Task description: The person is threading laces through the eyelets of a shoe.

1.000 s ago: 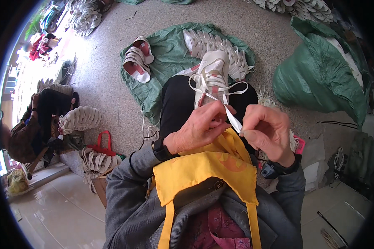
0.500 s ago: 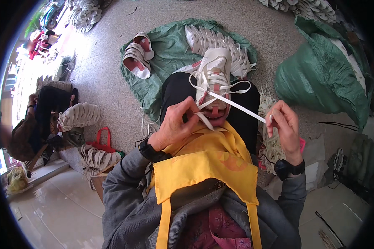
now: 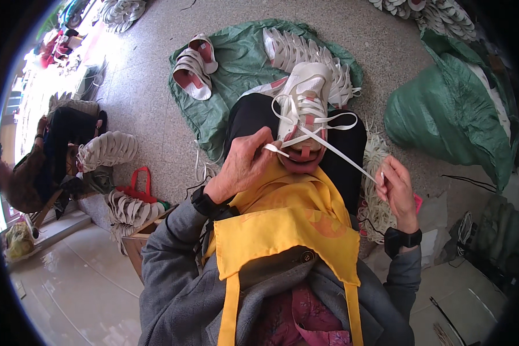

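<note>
Pinching a short white lace end point(image 3: 275, 149) in the fingers of the left hand point(image 3: 243, 164), closed down tight, right by the collar of the shoe. Gripping a long white lace point(image 3: 345, 154) in the right hand point(image 3: 397, 191) too, with fingers curled in around its tip, pulled pretty straight out from the eyelets. See the off-white and pink shoe point(image 3: 307, 86) itself propped on the lap between both hands, toe pointing away, opening facing back toward the yellow apron point(image 3: 282, 236). Note the dark trousers point(image 3: 352, 167) under it, plus a pale heap of laces point(image 3: 376, 202) just below the right hand. Look further out for a green sheet point(image 3: 236, 72) on the floor, carrying nested shoe uppers point(image 3: 308, 52), and a bulging green sack point(image 3: 444, 109) off to the right.
</note>
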The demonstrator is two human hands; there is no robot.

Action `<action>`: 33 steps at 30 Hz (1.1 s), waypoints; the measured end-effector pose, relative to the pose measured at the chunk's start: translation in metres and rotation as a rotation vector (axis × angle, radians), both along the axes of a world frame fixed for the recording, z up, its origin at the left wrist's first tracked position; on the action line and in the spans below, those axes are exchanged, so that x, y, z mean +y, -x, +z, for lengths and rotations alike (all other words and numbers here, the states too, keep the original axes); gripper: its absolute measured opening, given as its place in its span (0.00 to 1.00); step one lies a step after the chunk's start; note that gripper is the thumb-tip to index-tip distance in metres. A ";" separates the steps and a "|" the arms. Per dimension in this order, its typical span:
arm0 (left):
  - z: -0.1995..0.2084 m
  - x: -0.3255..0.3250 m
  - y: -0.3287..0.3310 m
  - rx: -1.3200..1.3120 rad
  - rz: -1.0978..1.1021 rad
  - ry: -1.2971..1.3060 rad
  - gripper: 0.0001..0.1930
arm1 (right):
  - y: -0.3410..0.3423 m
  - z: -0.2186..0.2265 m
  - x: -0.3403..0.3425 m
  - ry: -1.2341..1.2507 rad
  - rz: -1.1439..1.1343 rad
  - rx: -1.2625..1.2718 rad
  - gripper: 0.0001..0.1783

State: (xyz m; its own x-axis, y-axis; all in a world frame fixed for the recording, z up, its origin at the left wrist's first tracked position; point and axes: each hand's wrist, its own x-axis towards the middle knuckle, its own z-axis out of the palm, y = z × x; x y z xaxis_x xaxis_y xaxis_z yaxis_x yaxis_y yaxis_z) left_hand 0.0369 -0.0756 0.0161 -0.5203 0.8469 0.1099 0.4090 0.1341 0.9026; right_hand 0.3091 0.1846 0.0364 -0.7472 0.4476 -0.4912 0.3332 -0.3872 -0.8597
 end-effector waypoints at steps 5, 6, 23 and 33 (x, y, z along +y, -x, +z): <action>0.006 0.005 0.002 0.059 0.043 -0.005 0.12 | -0.011 0.005 0.007 0.012 -0.071 -0.022 0.12; 0.003 0.005 0.003 0.093 0.048 -0.008 0.12 | -0.018 0.006 0.013 0.011 -0.100 -0.025 0.12; -0.019 0.048 0.017 0.116 0.211 0.036 0.08 | -0.039 -0.005 0.017 0.084 -0.161 -0.034 0.11; -0.008 0.023 0.005 -0.029 0.188 -0.013 0.06 | -0.040 -0.001 0.020 0.123 -0.197 0.002 0.09</action>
